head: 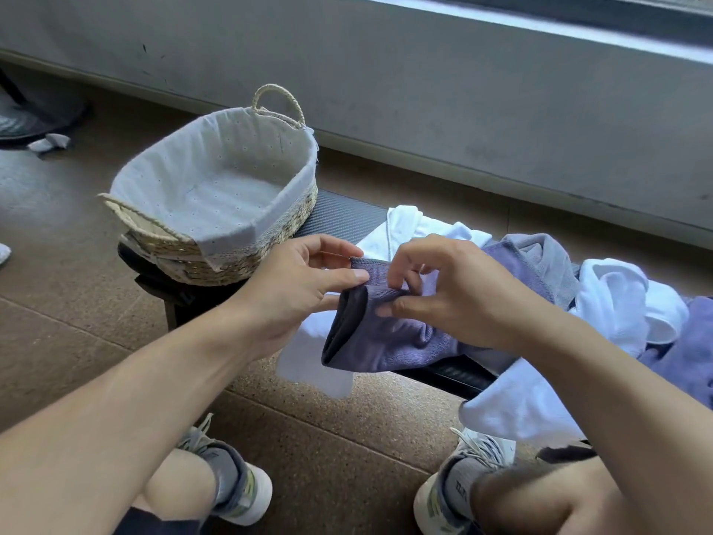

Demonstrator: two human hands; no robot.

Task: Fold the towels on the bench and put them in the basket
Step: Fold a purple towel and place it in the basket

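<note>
Fingers (393, 278) of the right hand (459, 291) pinch the hem of the purple towel (389, 337), while the left hand (301, 287) clamps the same edge between thumb and fingers, probably to find a corner and stretch it for folding. The towel droops over the bench (459, 374) front. Beyond lies a heap of white and purple towels (617, 299), unfolded. Farther left, the lined basket (216, 195) sits on the bench end, with nothing inside.
</note>
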